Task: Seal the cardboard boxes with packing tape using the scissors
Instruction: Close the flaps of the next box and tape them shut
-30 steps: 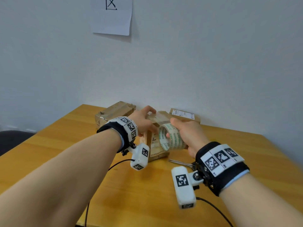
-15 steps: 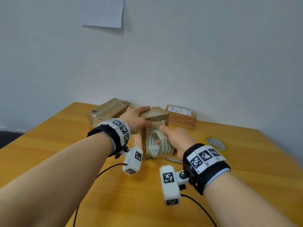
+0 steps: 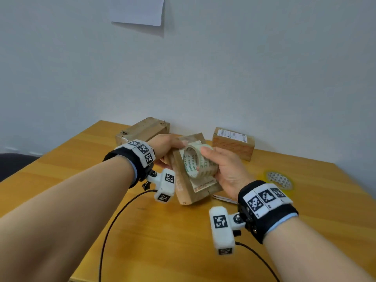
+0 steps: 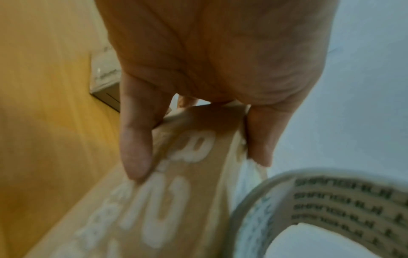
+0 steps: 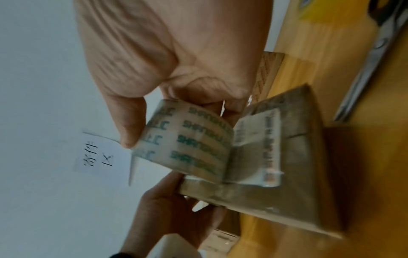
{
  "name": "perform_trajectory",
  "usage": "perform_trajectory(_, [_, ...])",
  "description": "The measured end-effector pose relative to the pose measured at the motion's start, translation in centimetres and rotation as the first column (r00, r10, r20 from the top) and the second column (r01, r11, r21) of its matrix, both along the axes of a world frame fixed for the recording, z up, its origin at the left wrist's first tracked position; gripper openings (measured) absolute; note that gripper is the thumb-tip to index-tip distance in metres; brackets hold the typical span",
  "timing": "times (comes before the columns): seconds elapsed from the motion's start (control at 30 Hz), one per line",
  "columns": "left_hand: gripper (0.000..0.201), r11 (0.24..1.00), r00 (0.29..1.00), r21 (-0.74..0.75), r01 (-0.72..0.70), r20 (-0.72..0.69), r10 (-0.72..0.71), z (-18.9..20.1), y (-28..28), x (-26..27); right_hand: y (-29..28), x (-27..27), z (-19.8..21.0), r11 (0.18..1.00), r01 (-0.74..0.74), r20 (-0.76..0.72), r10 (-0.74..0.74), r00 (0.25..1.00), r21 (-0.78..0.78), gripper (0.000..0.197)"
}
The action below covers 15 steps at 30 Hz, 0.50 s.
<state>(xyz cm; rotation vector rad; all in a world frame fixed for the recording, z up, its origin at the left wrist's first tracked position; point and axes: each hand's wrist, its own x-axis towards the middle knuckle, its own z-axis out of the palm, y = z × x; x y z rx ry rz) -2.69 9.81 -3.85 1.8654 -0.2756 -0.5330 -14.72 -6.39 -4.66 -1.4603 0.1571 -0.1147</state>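
The left hand [image 3: 164, 146] is gripping the far top end of the middle box [image 3: 189, 192], thumb on one face and fingers [image 4: 137, 148] on the opposite side, holding it tilted on the table [image 3: 162, 241]. White block lettering is running along the box's side in the left wrist view, too blurred to read. A white label [image 5: 260, 148] with small red and black print is sitting on the box's broad face; its text is not legible.

The right hand [image 3: 225, 169] is holding the tape roll [image 3: 198, 162] against that face, thumb [image 5: 130, 122] pressing the roll's outer layer and the other fingers curling round its far side. Green print is repeating around the roll; it looks like "SHANGHAI", though blurred.

The scissors [image 5: 364, 69] are lying on the table just right of the box, partly hidden under the right wrist in the head view. Two more boxes are standing by the wall: a plain one [image 3: 142, 129] to the left and one [image 3: 234, 143] with a white shipping label to the right. A yellow-rimmed roll [image 3: 278, 179] is lying flat farther right. A paper [image 5: 95, 157] with handwritten characters is hanging on the wall.
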Motion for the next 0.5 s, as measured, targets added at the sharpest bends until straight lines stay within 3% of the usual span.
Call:
perform_trajectory(0.1, [0.021, 0.998, 0.998, 0.055, -0.034, 0.059, 0.031, -0.8, -0.1, 1.5, -0.1, 0.7, -0.7, 0.999, -0.007, -0.007, 0.008, 1.000, 0.044, 0.050])
perform_trajectory(0.2, [0.023, 0.950, 0.920, 0.301, -0.083, 0.389, -0.043, -1.3, -0.8, 3.1, 0.0, 2.0, -0.6, 0.999, -0.026, -0.043, 0.025, 0.999, -0.028, 0.034])
perform_trajectory(0.3, [0.025, 0.905, 0.841, 0.409, -0.115, 0.525, -0.131, -1.8, -1.5, 3.2, -0.1, 3.3, -0.6, 0.997, 0.004, -0.083, -0.011, 0.997, -0.082, 0.027])
perform_trajectory(0.4, [0.048, 0.880, 0.820, 0.475, -0.007, 0.506, -0.267, -1.9, -1.9, 2.8, -0.3, 4.3, -0.6, 0.990, 0.013, -0.106, -0.028, 0.994, -0.140, 0.024])
perform_trajectory(0.5, [0.097, 0.867, 0.865, 0.464, 0.180, 0.345, -0.365, -1.9, -1.8, 2.5, -0.2, 5.0, -0.9, 0.981, 0.001, -0.123, -0.026, 0.992, -0.196, 0.024])
